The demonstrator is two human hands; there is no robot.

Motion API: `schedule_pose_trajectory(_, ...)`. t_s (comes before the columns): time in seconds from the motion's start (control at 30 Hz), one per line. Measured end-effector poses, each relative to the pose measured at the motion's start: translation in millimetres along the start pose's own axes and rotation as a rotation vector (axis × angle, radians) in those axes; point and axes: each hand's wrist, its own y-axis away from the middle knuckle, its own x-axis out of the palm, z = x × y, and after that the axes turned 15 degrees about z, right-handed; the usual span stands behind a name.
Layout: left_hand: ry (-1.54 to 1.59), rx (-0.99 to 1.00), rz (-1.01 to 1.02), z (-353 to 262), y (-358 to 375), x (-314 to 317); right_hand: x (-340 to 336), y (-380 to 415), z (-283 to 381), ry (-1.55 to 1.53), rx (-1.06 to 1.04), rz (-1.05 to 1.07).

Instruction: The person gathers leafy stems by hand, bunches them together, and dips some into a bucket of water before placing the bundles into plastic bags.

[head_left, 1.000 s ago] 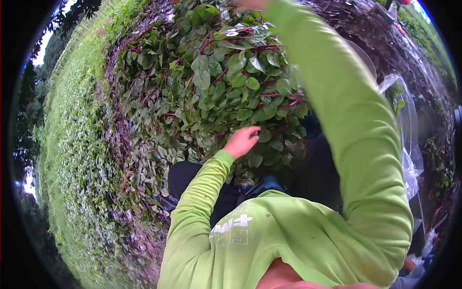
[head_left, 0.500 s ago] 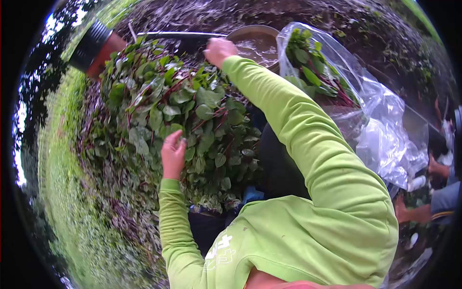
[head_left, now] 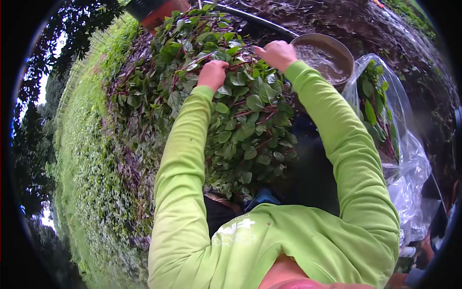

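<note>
A large heap of leafy greens with red stems [head_left: 255,115] lies in front of me. My left hand [head_left: 212,75] is closed over the upper part of the heap, its fingers pinched on a red stem. To its right, my right hand [head_left: 278,54] is by the heap's upper right edge, thumb and fingers pointing left towards the stems; whether it grips anything is too small to tell. A round pan of brown water [head_left: 325,60] stands just right of my right hand.
A clear plastic bag [head_left: 409,178] with more leafy stems [head_left: 378,103] is at the right. An orange and black container [head_left: 156,13] stands at the top left. Green ground cover [head_left: 91,178] spreads along the left. Part of another person shows at the lower right edge.
My left hand has moved up and right and closed on a stem. My right hand has shifted right and slightly down. The view has turned, so the pan and bag appear further right.
</note>
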Motion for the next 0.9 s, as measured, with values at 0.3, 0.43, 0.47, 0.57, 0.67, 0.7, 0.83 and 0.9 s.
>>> schedule_pose_trajectory(0.3,-0.297,-0.146,0.138,0,18,-5,20,-26,-28,-0.488,-0.174,-0.298)
schedule_pose_trajectory(0.43,-0.283,-0.046,0.101,16,32,-5,47,5,-53,0.081,0.003,-0.217)
schedule_pose_trajectory(0.47,-0.286,-0.032,0.094,18,34,-4,52,9,-53,0.279,0.037,-0.197)
schedule_pose_trajectory(0.57,-0.145,-0.067,0.166,14,44,-4,37,16,-38,0.270,-0.030,-0.299)
schedule_pose_trajectory(0.67,-0.203,-0.087,0.148,7,51,5,35,23,12,0.101,-0.235,-0.041)
schedule_pose_trajectory(0.7,-0.247,-0.089,0.144,-1,57,6,50,25,25,0.113,-0.365,-0.095)
schedule_pose_trajectory(0.83,-0.318,-0.037,-0.027,-16,67,30,126,30,49,0.061,-0.631,-0.400)
schedule_pose_trajectory(0.9,-0.253,0.018,-0.021,-23,82,19,135,30,51,-0.002,-0.609,-0.389)
